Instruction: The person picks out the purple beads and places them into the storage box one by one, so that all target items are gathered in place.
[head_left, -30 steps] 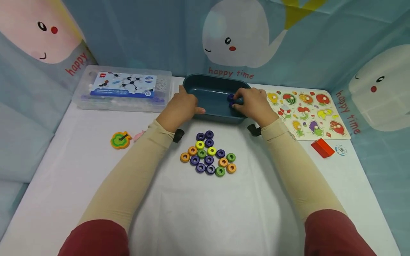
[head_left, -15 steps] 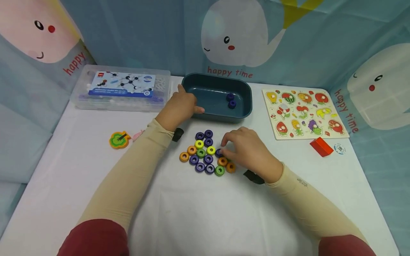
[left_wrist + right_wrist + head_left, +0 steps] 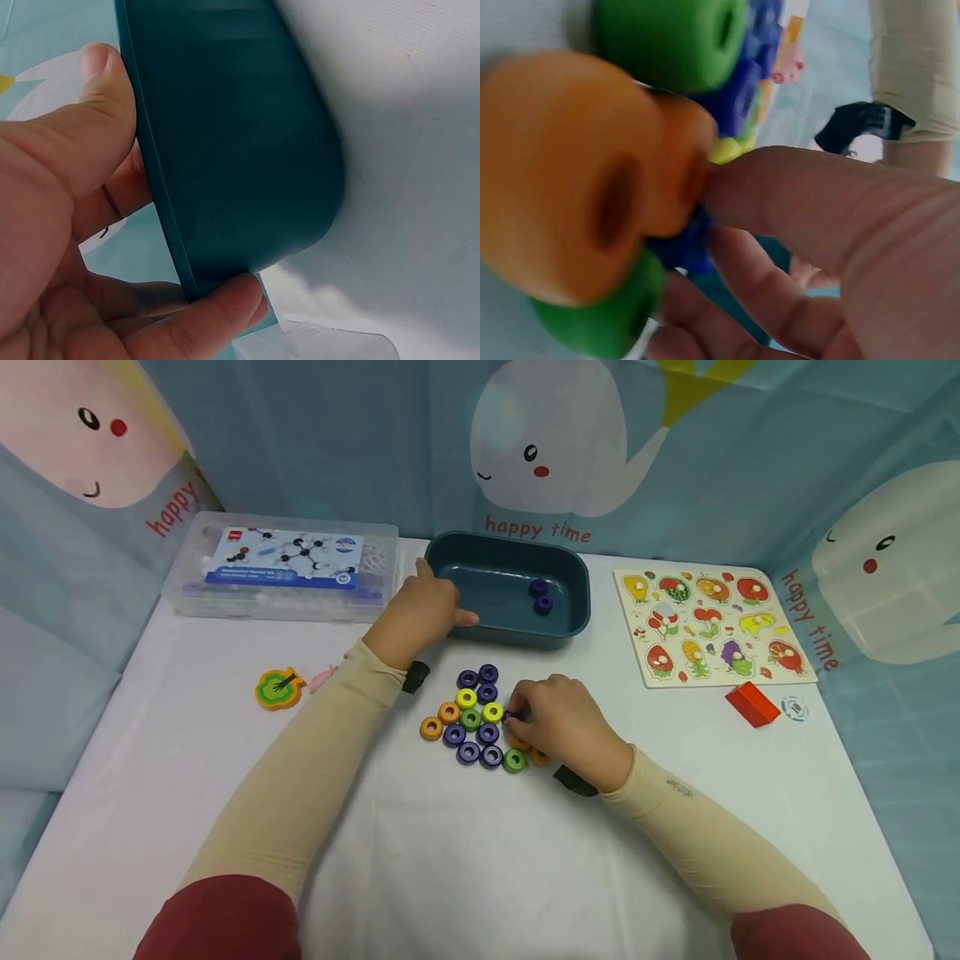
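Head view: a person's right hand (image 3: 566, 731) pinches a purple ring (image 3: 681, 251) at the cluster's edge. Just beside those fingers, an orange ring (image 3: 676, 131) and a yellow ring (image 3: 492, 713) could be dragged or tipped by a slanting lift; a shallow pinch might drop the catch. Mostly hidden between fingers, it shows only a blurred, blue-purple sliver. Left-hand fingers (image 3: 217, 315) grasp the tub (image 3: 240, 127).

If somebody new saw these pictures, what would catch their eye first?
Probably the colourful rings clustered on the white table, with the right hand pinching a purple ring at the cluster's right side. Just beyond sits a dark teal tray, two purple rings inside, its left end held by the left hand.
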Motion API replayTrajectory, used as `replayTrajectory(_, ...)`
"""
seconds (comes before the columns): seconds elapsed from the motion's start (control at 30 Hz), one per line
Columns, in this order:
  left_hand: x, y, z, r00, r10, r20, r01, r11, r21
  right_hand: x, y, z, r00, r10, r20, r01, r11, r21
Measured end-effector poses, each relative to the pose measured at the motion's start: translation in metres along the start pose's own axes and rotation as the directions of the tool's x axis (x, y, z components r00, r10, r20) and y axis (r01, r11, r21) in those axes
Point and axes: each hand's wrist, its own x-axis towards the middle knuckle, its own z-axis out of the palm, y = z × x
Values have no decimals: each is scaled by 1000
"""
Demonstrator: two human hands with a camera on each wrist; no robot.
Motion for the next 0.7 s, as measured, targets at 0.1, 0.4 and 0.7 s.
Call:
replayTrajectory(0.1,-1,0,-1,1000,2,-2,-2,1000,-4,-1,0,2,999,-17,-35,17,1000,2)
replayTrajectory(0.4,0,-2,0,1000,15,-18,-15,1000,-1,9,2,-53,986,20,-166,-1,994,113)
replayTrajectory(0.7,2,-1,1,1000,1,-4,-1,1000,1,103,60,-78,974,90,-208,-60,987,148)
